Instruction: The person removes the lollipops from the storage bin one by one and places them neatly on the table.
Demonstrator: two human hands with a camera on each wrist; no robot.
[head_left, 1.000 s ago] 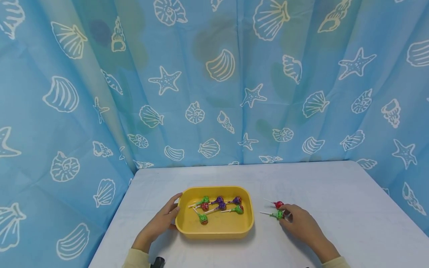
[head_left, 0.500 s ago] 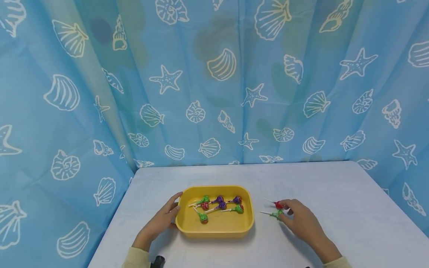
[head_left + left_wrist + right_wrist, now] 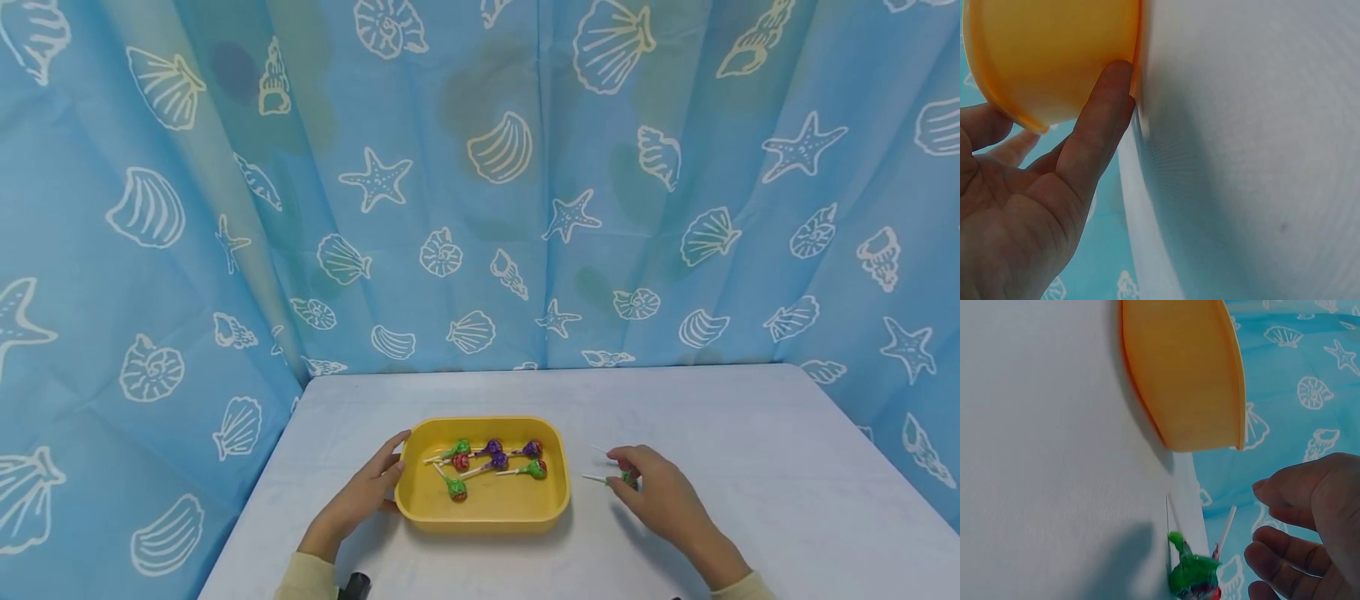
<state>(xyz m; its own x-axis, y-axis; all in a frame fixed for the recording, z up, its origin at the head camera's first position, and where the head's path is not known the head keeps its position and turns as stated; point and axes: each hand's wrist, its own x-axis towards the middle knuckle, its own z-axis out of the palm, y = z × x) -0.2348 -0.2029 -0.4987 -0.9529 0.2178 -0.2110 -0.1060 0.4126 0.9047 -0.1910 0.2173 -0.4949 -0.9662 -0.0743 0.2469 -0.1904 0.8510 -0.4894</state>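
Head view: the left hand (image 3: 360,497) rests at the left end of the yellow tray (image 3: 480,527), which holds seven wrapped lollipops (image 3: 457,490). To the tray's right, the right hand (image 3: 663,497) is over a green lollipop (image 3: 628,480) on the table (image 3: 690,400); a second white stick (image 3: 599,449) shows just beyond it, its head largely covered by the fingers. Both sticks point towards the tray.

Left wrist view: the fingers are mostly straight, laid against the tray's end wall and rim. Assessment: light steadying pressure suffices; a hard push could slide the tray.

Right wrist view: the fingers are bent with gaps between them; whether they grip the red lollipop (image 3: 1216,552), beside the green one, cannot be told (its head is mostly out of sight). Its stick appears tilted upward. Assessment: the step in hand appears to be a pick-up. Good practice is to pinch one wrapped head between thumb and forefinger, leave the neighbour undisturbed, and lift straight up
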